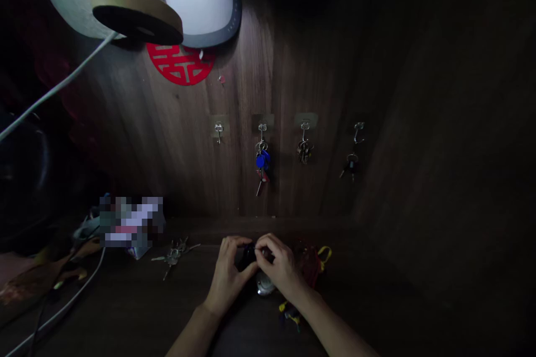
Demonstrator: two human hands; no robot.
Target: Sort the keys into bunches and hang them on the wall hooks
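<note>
My left hand (231, 268) and my right hand (276, 261) meet over the dark wooden surface. The fingers of both are pinched around a small dark thing (249, 251), which is too dim and too covered to name. Just below the fingertips lies a shiny silver, rounded thing (264, 284). Partly behind my right hand is a dark red item (310, 268) with a yellow loop (324, 255). Near my right wrist rests a small yellow and dark item (290, 313). To the left of my hands lies a bunch of keys (173, 256).
Blue-tagged keys (262, 160), a second key bunch (304, 152) and dark keys (352, 164) hang on the wall below hooks. A bare hook (218, 133) is leftmost. Caps (196, 8) and a round wooden-rimmed piece (136, 8) are above; a cable (58, 86) runs left.
</note>
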